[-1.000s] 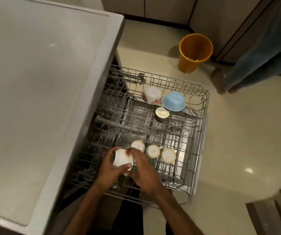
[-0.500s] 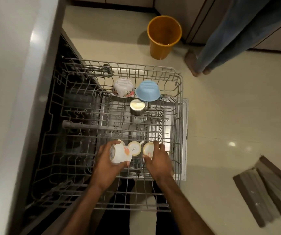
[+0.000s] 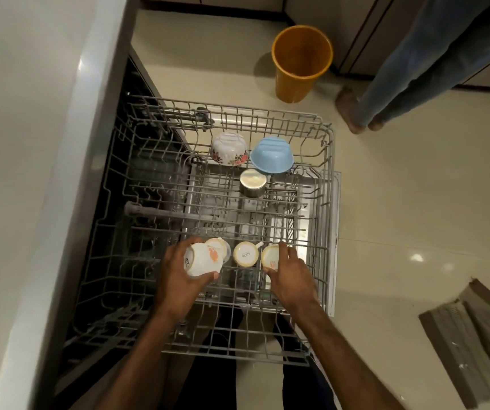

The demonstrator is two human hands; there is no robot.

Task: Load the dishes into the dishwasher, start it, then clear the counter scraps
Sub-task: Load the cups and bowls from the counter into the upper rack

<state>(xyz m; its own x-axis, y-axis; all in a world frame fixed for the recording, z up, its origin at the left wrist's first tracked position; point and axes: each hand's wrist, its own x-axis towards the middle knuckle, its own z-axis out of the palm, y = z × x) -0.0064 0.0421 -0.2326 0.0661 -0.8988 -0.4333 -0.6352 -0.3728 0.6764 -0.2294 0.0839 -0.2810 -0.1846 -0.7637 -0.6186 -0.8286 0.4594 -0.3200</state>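
Gripping a tilted cup, its axis lying along the row, the left hand hovered over the rack's near row, just left of the inverted cups; the right hand, apart, pinched the end cup.

Wire rack drawn fully out of the dishwasher.

Near edge of rack: a row of white cups. Left hand grips the tilted cup, orange motif showing, at the row's left end, just above the rack wires. A partly hidden cup sits directly behind it. Middle cup stands upside down, print on its base. Right hand holds the end cup, also upside down, thumb and fingers on its sides.

Far side of rack: floral bowl and blue bowl, both inverted, side by side; steel cup inverted just in front of them.

Beyond the rack: orange bin on the floor. Left of the rack: counter. Right of the rack, well apart: striped mat.
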